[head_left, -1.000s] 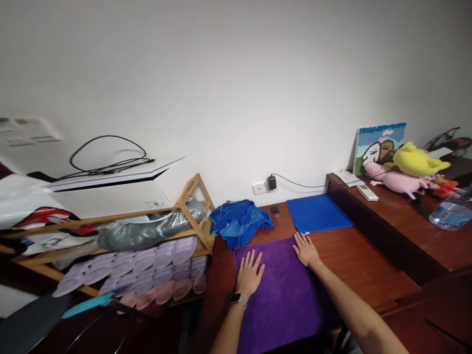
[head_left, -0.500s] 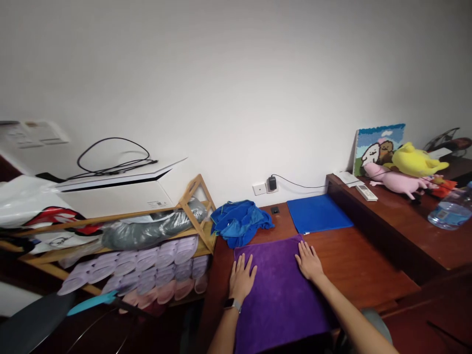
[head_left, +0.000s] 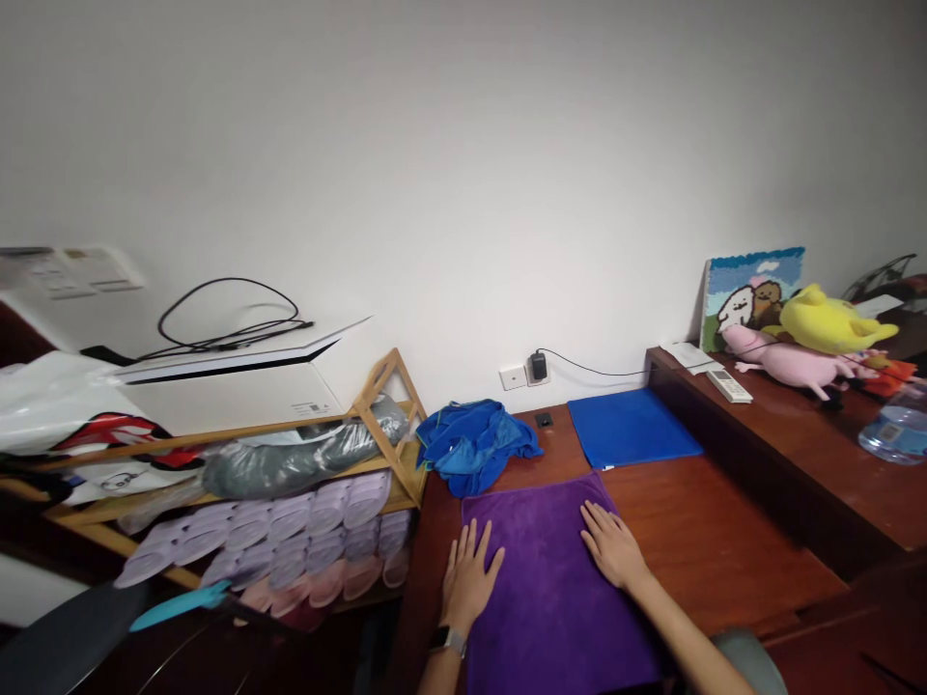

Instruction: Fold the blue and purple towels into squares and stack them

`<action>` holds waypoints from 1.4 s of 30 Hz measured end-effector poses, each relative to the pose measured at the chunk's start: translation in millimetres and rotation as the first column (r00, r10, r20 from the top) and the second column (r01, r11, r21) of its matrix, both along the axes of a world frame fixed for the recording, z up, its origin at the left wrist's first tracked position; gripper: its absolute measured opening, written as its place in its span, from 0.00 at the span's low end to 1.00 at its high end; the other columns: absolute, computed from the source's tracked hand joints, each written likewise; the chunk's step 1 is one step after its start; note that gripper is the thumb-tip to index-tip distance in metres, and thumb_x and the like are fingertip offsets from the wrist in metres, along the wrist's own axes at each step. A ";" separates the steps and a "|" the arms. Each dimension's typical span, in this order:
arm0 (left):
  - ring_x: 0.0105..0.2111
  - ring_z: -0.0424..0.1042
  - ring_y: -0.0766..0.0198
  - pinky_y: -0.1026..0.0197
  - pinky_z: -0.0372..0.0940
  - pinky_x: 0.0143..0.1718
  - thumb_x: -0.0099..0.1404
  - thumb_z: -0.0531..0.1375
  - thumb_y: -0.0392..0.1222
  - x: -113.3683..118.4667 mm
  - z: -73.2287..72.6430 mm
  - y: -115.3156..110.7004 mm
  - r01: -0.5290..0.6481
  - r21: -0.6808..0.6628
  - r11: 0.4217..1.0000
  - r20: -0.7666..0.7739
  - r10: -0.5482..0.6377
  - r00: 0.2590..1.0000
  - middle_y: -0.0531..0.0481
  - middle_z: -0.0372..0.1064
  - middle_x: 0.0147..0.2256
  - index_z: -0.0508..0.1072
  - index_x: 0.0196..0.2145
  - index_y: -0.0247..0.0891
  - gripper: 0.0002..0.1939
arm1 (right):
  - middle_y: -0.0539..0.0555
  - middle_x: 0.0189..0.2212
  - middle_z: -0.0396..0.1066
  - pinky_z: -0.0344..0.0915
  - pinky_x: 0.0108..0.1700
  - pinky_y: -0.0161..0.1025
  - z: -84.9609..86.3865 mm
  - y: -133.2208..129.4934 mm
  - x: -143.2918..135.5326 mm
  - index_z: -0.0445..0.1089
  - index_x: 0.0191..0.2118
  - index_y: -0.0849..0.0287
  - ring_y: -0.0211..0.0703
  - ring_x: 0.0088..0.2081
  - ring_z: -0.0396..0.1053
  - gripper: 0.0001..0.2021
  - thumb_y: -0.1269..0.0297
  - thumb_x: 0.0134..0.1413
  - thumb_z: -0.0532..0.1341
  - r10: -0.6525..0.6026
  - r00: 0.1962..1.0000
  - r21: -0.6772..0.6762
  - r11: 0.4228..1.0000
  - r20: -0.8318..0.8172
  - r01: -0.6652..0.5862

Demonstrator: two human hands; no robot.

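Note:
A purple towel [head_left: 550, 579] lies spread flat on the reddish-brown desk [head_left: 724, 541], its near edge hanging toward me. Flat on the towel's left edge rests my left hand [head_left: 469, 579], fingers spread, a watch on the wrist. My right hand [head_left: 614, 548] lies on the towel's right side, fingers stretched out and palm down. Behind the towel, a crumpled heap of blue cloths [head_left: 474, 444] sits at the back left. A blue towel [head_left: 633, 428], laid out flat, is at the back right against the wall.
On the left, a wooden rack [head_left: 395, 454] holds several pairs of slippers [head_left: 311, 526] and a white box [head_left: 232, 391]. Across the raised right desktop are a remote [head_left: 729, 386], plush toys [head_left: 789, 362] and a water bottle [head_left: 898, 430]. A black charger [head_left: 538, 365] is plugged into the wall.
Both hands have slid slightly toward me along the towel's sides, still lying open on it. The view has shifted a little. The cloths stay where they were.

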State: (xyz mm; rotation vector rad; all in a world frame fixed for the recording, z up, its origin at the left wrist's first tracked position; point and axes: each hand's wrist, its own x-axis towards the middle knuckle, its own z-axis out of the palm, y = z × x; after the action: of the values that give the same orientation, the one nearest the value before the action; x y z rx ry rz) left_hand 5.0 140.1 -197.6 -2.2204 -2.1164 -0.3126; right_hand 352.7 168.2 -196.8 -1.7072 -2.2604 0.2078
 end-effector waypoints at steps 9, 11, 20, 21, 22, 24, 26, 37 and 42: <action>0.72 0.55 0.53 0.45 0.53 0.72 0.79 0.47 0.53 25.6 31.2 56.6 0.142 -0.011 0.990 0.026 -0.142 0.990 0.45 0.57 0.72 0.65 0.70 0.46 0.27 | 0.57 0.75 0.50 0.46 0.75 0.52 22.0 57.7 -29.6 0.52 0.75 0.60 0.49 0.76 0.45 0.32 0.51 0.74 0.41 0.043 0.999 -0.047 0.998 0.014 -0.042; 0.73 0.53 0.52 0.43 0.51 0.72 0.78 0.49 0.55 24.4 23.5 64.2 0.123 -0.051 0.991 0.021 -0.122 0.992 0.46 0.54 0.73 0.63 0.71 0.49 0.28 | 0.58 0.75 0.48 0.44 0.75 0.53 12.7 61.5 -25.4 0.50 0.76 0.61 0.48 0.76 0.44 0.33 0.50 0.74 0.40 -0.001 0.999 -0.071 0.997 0.040 0.004; 0.73 0.53 0.48 0.42 0.52 0.72 0.77 0.50 0.58 12.2 17.0 66.5 0.062 -0.016 0.998 0.029 -0.061 0.998 0.45 0.54 0.73 0.62 0.71 0.49 0.30 | 0.59 0.76 0.44 0.39 0.76 0.53 13.2 65.3 -3.1 0.46 0.77 0.62 0.48 0.76 0.42 0.34 0.50 0.74 0.40 -0.121 0.990 -0.124 0.984 0.079 0.130; 0.72 0.54 0.48 0.42 0.52 0.71 0.77 0.49 0.56 16.4 21.0 65.2 0.055 -0.012 0.998 0.030 -0.055 0.998 0.43 0.55 0.73 0.63 0.71 0.46 0.29 | 0.59 0.76 0.44 0.39 0.76 0.53 17.8 64.6 -5.4 0.46 0.77 0.63 0.49 0.76 0.41 0.34 0.50 0.74 0.40 -0.125 0.989 -0.137 0.981 0.083 0.135; 0.72 0.55 0.48 0.42 0.53 0.71 0.78 0.48 0.53 22.7 24.5 62.3 0.049 0.001 0.999 0.032 -0.049 0.998 0.42 0.56 0.72 0.65 0.70 0.43 0.29 | 0.60 0.76 0.44 0.40 0.76 0.53 21.7 62.1 -9.4 0.47 0.77 0.65 0.49 0.77 0.41 0.34 0.51 0.74 0.40 -0.132 0.987 -0.140 0.980 0.087 0.143; 0.72 0.56 0.47 0.42 0.53 0.72 0.78 0.46 0.49 41.7 27.5 50.3 0.067 0.061 0.996 0.046 -0.070 0.996 0.39 0.58 0.71 0.65 0.70 0.38 0.28 | 0.61 0.76 0.44 0.39 0.76 0.54 25.2 49.8 -23.1 0.47 0.76 0.67 0.51 0.77 0.40 0.34 0.52 0.74 0.40 -0.140 0.987 -0.098 0.984 0.077 0.147; 0.72 0.55 0.49 0.40 0.52 0.72 0.79 0.46 0.48 65.8 23.4 30.6 0.153 0.123 0.980 0.061 -0.161 0.985 0.41 0.57 0.72 0.62 0.71 0.41 0.28 | 0.60 0.76 0.45 0.40 0.76 0.54 20.7 27.7 -41.4 0.48 0.76 0.65 0.52 0.77 0.41 0.33 0.52 0.74 0.39 -0.089 0.995 -0.022 0.996 0.040 0.090; 0.73 0.54 0.49 0.39 0.52 0.71 0.78 0.48 0.55 24.3 14.3 -36.2 0.051 -0.011 0.999 0.029 -0.051 0.998 0.42 0.53 0.73 0.61 0.72 0.45 0.30 | 0.58 0.75 0.48 0.44 0.75 0.54 19.6 -20.9 5.7 0.52 0.75 0.62 0.52 0.76 0.45 0.32 0.54 0.74 0.42 -0.100 0.990 -0.112 0.988 0.103 0.111; 0.73 0.53 0.51 0.40 0.52 0.72 0.79 0.46 0.49 47.8 15.2 -37.6 0.110 0.115 0.987 0.038 -0.115 0.993 0.44 0.55 0.73 0.60 0.72 0.45 0.28 | 0.58 0.75 0.46 0.43 0.75 0.52 23.5 -31.6 -24.2 0.51 0.76 0.64 0.50 0.76 0.43 0.33 0.52 0.74 0.39 -0.024 0.999 -0.037 0.999 0.049 0.026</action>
State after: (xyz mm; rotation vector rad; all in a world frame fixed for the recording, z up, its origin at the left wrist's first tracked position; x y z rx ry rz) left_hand 52.8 102.5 -182.4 -2.2927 -1.9447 -0.4800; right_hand 328.5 136.5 -173.3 -1.7772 -2.2815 0.2071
